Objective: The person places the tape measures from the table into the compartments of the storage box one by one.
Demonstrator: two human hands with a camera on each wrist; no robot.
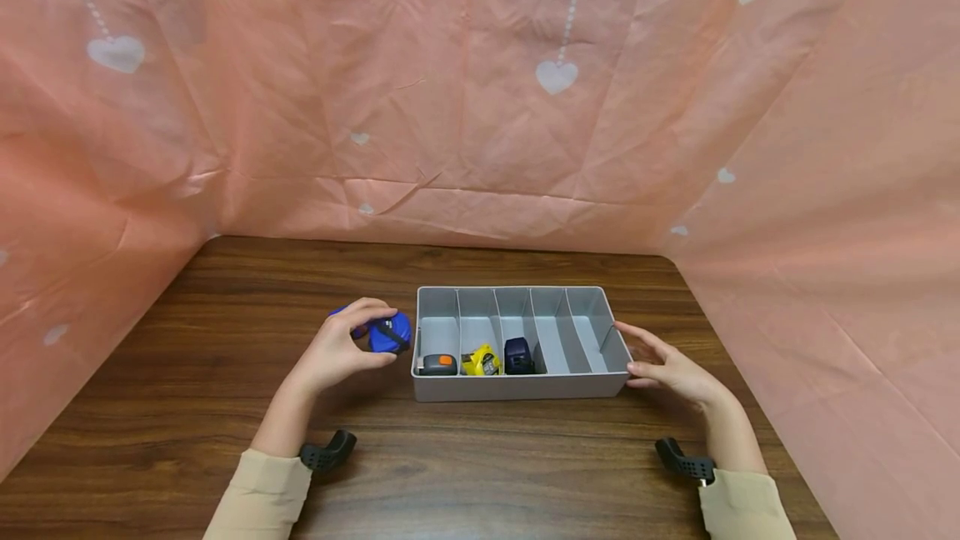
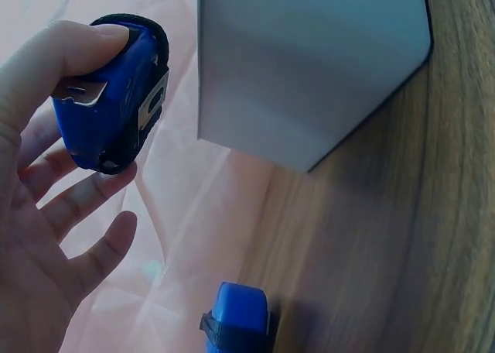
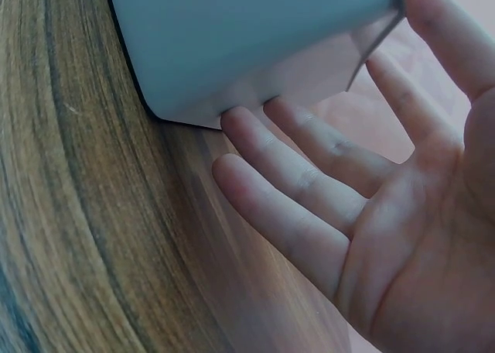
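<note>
My left hand (image 1: 347, 344) pinches a blue tape measure (image 1: 390, 333) between thumb and fingers, held up just left of the grey divided box (image 1: 517, 387). The left wrist view shows this tape measure's metal clip and black strap. A second blue tape measure (image 2: 240, 314) lies on the table, mostly hidden behind the left hand in the head view. My right hand (image 1: 675, 371) touches the box's right end with fairly straight fingers. Inside the box, from the left, sit a grey-and-orange tape measure (image 1: 437, 365), a yellow one (image 1: 482, 361) and a dark navy one (image 1: 518, 356), each in its own compartment.
The box stands on a dark wood-grain table (image 1: 480, 457), and its two right compartments hold nothing. Pink cloth (image 1: 465, 107) with white hearts hangs behind the table and along both sides. Each wrist wears a black mount (image 1: 327, 451).
</note>
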